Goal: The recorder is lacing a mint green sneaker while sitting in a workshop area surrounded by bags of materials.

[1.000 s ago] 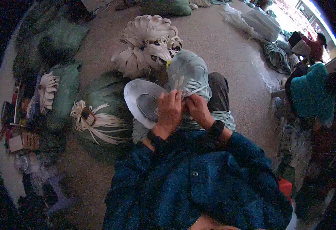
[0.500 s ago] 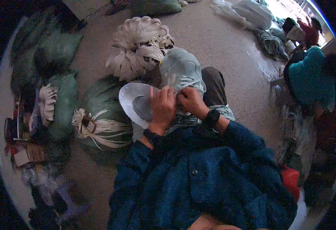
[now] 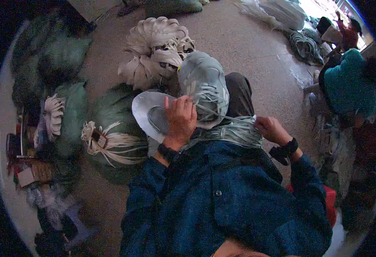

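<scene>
- grey shoe upper sitting beside a dark-trousered knee
- right hand pinching a stretched lace; left hand's grip, can't tell
- speckled floor, green sack leftward, teal-clad person off right

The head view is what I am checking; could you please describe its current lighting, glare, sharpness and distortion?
Head view: dim and grainy overall, with the dark-blue buttoned shirt poorly lit; head view: the bright white opening at upper right washed out; head view: fisheye bending toward a black rim; head view: the pale grey-green laced shoe readable, though its fine detail is soft.
</scene>
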{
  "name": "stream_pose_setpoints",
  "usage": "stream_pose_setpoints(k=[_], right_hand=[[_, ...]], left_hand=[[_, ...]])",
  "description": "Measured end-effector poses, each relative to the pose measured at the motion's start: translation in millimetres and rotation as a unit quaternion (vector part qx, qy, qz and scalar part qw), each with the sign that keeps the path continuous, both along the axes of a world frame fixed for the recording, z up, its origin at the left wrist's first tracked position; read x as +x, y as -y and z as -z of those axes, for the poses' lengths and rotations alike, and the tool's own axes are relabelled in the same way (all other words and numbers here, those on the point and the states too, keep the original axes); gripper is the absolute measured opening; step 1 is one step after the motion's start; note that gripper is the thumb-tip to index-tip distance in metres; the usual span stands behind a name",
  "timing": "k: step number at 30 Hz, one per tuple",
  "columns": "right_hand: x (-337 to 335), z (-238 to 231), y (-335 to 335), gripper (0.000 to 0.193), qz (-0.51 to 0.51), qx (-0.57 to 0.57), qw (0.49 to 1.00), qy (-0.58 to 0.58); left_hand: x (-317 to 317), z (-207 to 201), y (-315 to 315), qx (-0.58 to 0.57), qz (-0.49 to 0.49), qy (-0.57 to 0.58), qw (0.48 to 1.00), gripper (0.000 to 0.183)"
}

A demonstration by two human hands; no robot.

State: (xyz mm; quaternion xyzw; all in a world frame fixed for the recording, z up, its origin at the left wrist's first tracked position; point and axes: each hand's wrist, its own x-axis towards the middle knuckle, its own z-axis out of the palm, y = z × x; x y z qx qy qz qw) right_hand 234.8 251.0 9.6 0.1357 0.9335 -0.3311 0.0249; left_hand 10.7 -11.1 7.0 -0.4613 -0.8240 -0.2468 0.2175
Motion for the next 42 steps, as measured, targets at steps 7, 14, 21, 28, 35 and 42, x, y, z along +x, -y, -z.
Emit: stream_pose_setpoints(k=[7,14,21,28,35,42], right_hand=[[-41.4,12.7,27.4,0.017,0.075,-0.044,0.972,-0.217],[-75.4,28.0,54.1,0.037,0.095,-0.291,0.942,-0.14],[-92.2,23.1,63.5,0.046,0.123,-0.356,0.912,-0.163],[-90.0,-1.5,81.8,0.035,0.134,-0.618,0.771,-0.077],[-99.0,-7.7,68.9,0.035,0.134,-0.71,0.69,-0.036],[-155.8,-36.7,64.0,0.028,0.146,-0.717,0.678,-0.062]], left_hand=[[-8.5,-11.3,-7.0,0.066,0.022,0.192,0.979,0.012],[-6.1,-7.7,-3.4,0.114,0.045,0.146,0.982,0.01],[-9.7,4.1,6.4,0.125,0.013,0.208,0.97,0.019],[-17.8,5.0,26.7,0.194,0.004,0.305,0.932,0.016],[-21.4,1.9,25.4,0.232,0.048,0.261,0.936,0.011],[-82.0,-17.0,2.8,0.247,-0.024,0.283,0.927,0.011]])
